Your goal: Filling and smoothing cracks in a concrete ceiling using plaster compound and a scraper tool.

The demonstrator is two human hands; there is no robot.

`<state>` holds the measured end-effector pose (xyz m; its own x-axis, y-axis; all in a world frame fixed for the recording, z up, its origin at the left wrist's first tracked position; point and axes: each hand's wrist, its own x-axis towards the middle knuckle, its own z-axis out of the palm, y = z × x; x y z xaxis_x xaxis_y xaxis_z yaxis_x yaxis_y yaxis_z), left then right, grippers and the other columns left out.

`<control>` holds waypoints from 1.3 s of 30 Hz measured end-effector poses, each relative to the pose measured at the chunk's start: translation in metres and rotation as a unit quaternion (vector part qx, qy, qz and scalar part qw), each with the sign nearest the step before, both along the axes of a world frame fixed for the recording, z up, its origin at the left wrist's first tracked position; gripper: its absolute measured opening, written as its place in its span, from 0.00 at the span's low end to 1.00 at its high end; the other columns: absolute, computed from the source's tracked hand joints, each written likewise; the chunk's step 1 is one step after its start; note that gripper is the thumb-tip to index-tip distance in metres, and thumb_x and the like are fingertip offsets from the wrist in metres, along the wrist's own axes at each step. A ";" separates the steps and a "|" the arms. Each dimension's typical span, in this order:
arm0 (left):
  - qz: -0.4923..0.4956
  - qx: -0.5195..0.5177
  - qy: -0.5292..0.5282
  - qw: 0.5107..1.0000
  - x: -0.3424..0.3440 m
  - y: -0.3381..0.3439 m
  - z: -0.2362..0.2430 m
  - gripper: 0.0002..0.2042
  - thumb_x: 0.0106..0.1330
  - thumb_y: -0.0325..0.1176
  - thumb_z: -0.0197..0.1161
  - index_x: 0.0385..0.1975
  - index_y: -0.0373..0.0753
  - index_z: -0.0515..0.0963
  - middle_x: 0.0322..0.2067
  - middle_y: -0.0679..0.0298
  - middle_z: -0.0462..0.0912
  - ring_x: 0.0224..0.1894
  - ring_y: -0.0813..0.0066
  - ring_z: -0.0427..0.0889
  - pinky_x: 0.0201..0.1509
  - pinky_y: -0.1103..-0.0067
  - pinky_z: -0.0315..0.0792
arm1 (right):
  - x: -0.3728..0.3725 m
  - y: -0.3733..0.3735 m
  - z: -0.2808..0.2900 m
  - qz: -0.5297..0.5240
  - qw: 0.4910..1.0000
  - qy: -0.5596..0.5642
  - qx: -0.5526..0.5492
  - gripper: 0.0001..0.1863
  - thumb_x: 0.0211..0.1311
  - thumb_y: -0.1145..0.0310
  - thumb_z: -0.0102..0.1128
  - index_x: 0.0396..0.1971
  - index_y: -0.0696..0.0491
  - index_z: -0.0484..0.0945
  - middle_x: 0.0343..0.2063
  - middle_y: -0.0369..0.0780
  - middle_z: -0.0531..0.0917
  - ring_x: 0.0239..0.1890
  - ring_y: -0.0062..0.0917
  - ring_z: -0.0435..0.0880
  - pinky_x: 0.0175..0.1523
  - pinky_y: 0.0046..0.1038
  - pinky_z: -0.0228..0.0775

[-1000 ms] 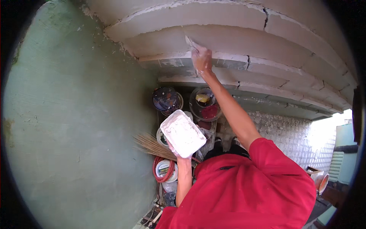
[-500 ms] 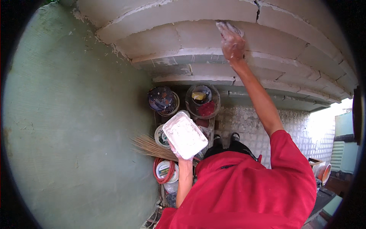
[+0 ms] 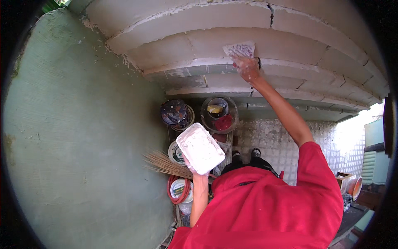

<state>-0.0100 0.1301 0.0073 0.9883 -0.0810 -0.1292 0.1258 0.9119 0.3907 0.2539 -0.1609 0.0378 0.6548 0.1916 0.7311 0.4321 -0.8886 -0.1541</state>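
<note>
My left hand [image 3: 192, 167] grips a white rectangular tray [image 3: 200, 147] of pale paste, held at chest height over the stacked buckets. My right hand [image 3: 246, 66] is raised and closed round a wide, paste-smeared scraper [image 3: 239, 50], with a bit of red showing between my fingers. The scraper's flat blade lies at the pale, stepped overhead surface [image 3: 174, 47], just above a ridge edged in white filler. My arm reaches up to it from the lower right.
A green wall [image 3: 83, 137] fills the left. Below are paint-spattered buckets [image 3: 174, 112], a basin [image 3: 224, 120] with yellow and red items, a straw broom [image 3: 163, 162] and a coiled red hose [image 3: 172, 189]. My feet stand on tiled floor [image 3: 273, 137]. A box [image 3: 344, 180] stands at right.
My right hand has gone rightward from the middle of the overhead surface, then down a little, and the scraper's blade now shows flat. My left hand keeps the tray nearly in place.
</note>
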 end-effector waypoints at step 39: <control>-0.051 -0.060 -0.014 0.997 0.015 -0.017 0.002 0.38 0.62 0.62 0.45 0.66 0.41 0.57 0.60 0.49 0.67 0.60 0.45 0.68 0.65 0.52 0.60 | -0.012 0.042 0.072 -0.120 0.970 -0.163 0.138 0.21 0.47 0.76 0.58 0.43 0.41 0.82 0.31 0.36 0.74 0.39 0.32 0.73 0.41 0.39 0.62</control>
